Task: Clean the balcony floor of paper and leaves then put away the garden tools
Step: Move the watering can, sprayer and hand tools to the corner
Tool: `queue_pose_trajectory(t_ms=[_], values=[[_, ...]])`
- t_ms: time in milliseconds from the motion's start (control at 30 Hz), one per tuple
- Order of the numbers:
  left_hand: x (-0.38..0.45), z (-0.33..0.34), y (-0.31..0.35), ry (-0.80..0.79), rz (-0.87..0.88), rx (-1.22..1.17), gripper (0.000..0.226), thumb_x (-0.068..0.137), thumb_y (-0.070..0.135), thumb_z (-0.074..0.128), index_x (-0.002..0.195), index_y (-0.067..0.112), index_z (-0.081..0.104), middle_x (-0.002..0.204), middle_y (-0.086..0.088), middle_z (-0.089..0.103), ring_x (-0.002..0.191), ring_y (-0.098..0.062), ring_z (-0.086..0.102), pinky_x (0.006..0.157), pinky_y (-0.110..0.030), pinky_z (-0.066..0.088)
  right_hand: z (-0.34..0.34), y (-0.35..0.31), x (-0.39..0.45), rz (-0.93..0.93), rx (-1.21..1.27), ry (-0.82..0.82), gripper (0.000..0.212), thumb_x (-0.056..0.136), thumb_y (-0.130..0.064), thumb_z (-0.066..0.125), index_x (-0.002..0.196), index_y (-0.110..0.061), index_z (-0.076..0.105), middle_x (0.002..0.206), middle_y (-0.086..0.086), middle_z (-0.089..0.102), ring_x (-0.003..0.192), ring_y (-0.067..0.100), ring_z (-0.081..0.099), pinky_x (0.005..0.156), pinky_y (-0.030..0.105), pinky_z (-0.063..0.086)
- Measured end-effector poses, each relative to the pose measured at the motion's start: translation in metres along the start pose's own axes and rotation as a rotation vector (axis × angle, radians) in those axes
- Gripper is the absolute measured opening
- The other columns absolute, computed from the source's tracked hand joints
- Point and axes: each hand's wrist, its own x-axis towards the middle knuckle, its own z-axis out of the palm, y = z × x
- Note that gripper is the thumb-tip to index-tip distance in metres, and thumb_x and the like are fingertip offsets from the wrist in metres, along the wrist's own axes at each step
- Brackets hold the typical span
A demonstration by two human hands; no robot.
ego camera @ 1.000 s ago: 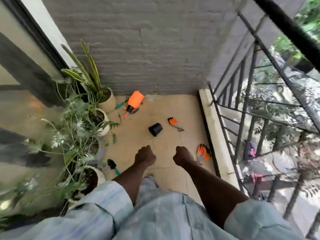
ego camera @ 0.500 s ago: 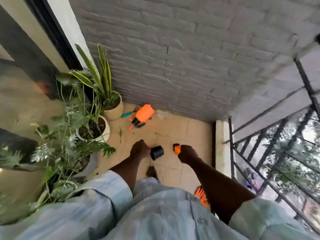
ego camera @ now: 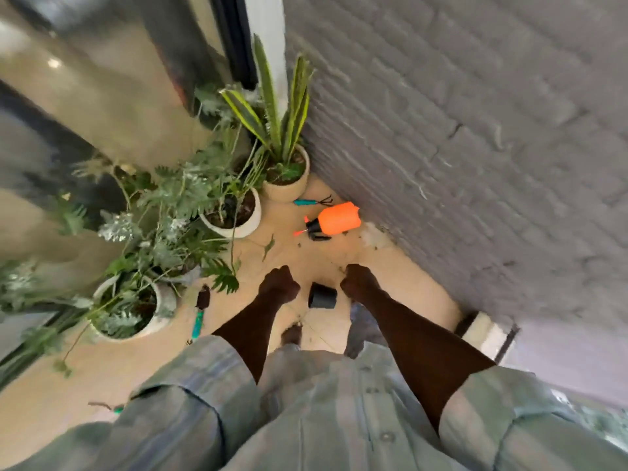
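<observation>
Nearest the camera, both arms reach down out of pale blue sleeves; the left hand point(ego camera: 278, 283) and the right hand point(ego camera: 360, 282) are each curled into a loose fist and hold nothing that can be seen. Between them, just below knuckle level in the view, a small black plant pot point(ego camera: 323, 295) lies tipped on its side on the floor, about equally near to either hand. To the left of the left forearm lies a teal-handled trowel point(ego camera: 200, 312), its long axis running roughly toward and away from the person, dark blade at the far end; the left hand is plainly the nearer one. Further out, a loose green leaf point(ego camera: 268, 246) sits on the beige floor tiles point(ego camera: 390, 266), and scattered crumbs of debris lie near the wall. Beyond that an orange spray bottle point(ego camera: 334, 220) lies on its side, nozzle pointing left, with a teal hand rake point(ego camera: 311, 201) just behind it beside a potted snake plant point(ego camera: 282, 164). The corner is tight, hemmed by a grey brick wall point(ego camera: 475, 130) on the right and crowded pots on the left.
</observation>
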Motion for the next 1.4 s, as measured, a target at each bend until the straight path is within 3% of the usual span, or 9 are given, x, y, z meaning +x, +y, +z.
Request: queue_pose_trajectory(t_ms=[233, 367, 733, 833, 933, 1033, 1167, 1300, 1400], values=[[0.069, 0.013, 0.046, 0.052, -0.234, -0.210, 0.042, 0.087, 0.022, 0.059, 0.126, 0.007, 0.053, 0.132, -0.017, 0.055, 0.123, -0.034, 0.051, 0.100, -0.037, 0.044, -0.038, 0.017, 0.117, -0.162, -0.207, -0.204, 0.041, 0.088, -0.022, 0.054, 0.126, -0.006, 0.053, 0.132, 0.019, 0.054, 0.121, 0.037, 0.051, 0.094, 0.037, 0.046], [0.120, 0.032, 0.066, 0.018, -0.312, -0.292, 0.038, 0.088, 0.023, 0.060, 0.122, 0.008, 0.054, 0.130, -0.017, 0.056, 0.121, -0.033, 0.052, 0.098, -0.037, 0.045, -0.039, 0.040, 0.190, -0.168, -0.263, -0.209, 0.027, 0.094, -0.022, 0.050, 0.115, -0.005, 0.056, 0.122, 0.018, 0.060, 0.115, 0.035, 0.056, 0.087, 0.034, 0.046], [0.367, 0.157, 0.009, 0.012, -0.388, -0.383, 0.047, 0.094, 0.027, 0.057, 0.138, 0.015, 0.046, 0.141, -0.009, 0.048, 0.131, -0.027, 0.044, 0.105, -0.034, 0.037, 0.096, 0.070, 0.459, -0.202, -0.326, -0.283, 0.043, 0.089, -0.013, 0.050, 0.131, -0.007, 0.050, 0.129, 0.017, 0.054, 0.120, 0.033, 0.051, 0.092, 0.034, 0.045], [0.429, 0.199, -0.020, 0.047, -0.370, -0.399, 0.046, 0.095, 0.028, 0.056, 0.139, 0.015, 0.046, 0.143, -0.008, 0.047, 0.131, -0.026, 0.044, 0.104, -0.033, 0.037, 0.158, 0.073, 0.524, -0.286, -0.386, -0.292, 0.053, 0.090, -0.020, 0.052, 0.143, -0.022, 0.042, 0.143, 0.015, 0.038, 0.131, 0.033, 0.039, 0.102, 0.038, 0.041], [0.470, 0.237, -0.045, 0.099, -0.331, -0.389, 0.044, 0.096, 0.025, 0.054, 0.137, 0.015, 0.047, 0.144, -0.007, 0.046, 0.131, -0.025, 0.044, 0.103, -0.032, 0.038, 0.209, 0.065, 0.576, -0.336, -0.491, -0.290, 0.066, 0.090, -0.041, 0.056, 0.150, -0.032, 0.029, 0.158, 0.015, 0.006, 0.147, 0.032, 0.008, 0.112, 0.042, 0.027], [0.488, 0.262, -0.061, 0.127, -0.334, -0.388, 0.041, 0.096, 0.024, 0.053, 0.136, 0.015, 0.049, 0.144, -0.006, 0.046, 0.131, -0.024, 0.044, 0.102, -0.031, 0.038, 0.246, 0.054, 0.610, -0.287, -0.459, -0.297, 0.077, 0.086, -0.057, 0.057, 0.152, -0.036, 0.022, 0.160, 0.015, -0.002, 0.148, 0.030, -0.003, 0.116, 0.043, 0.017], [0.489, 0.283, -0.074, 0.120, -0.355, -0.378, 0.041, 0.096, 0.023, 0.053, 0.136, 0.016, 0.050, 0.143, -0.006, 0.047, 0.128, -0.024, 0.047, 0.100, -0.032, 0.040, 0.268, 0.049, 0.629, -0.256, -0.346, -0.163, 0.086, 0.083, -0.055, 0.061, 0.152, -0.023, 0.021, 0.158, 0.012, 0.015, 0.146, 0.031, 0.012, 0.116, 0.044, 0.016], [0.465, 0.277, -0.075, 0.077, -0.361, -0.367, 0.041, 0.095, 0.020, 0.054, 0.135, 0.013, 0.050, 0.139, -0.009, 0.051, 0.125, -0.026, 0.049, 0.098, -0.035, 0.041, 0.248, 0.054, 0.605, -0.352, -0.301, -0.033, 0.041, 0.085, -0.034, 0.065, 0.122, -0.015, 0.064, 0.128, 0.014, 0.057, 0.125, 0.032, 0.043, 0.103, 0.038, 0.032], [0.430, 0.252, -0.064, 0.038, -0.381, -0.390, 0.040, 0.094, 0.018, 0.055, 0.134, 0.012, 0.051, 0.135, -0.011, 0.053, 0.121, -0.027, 0.051, 0.098, -0.037, 0.043, 0.214, 0.049, 0.560, -0.402, -0.382, 0.057, 0.021, 0.082, -0.025, 0.064, 0.096, -0.009, 0.068, 0.096, 0.018, 0.064, 0.100, 0.037, 0.056, 0.081, 0.038, 0.040]])
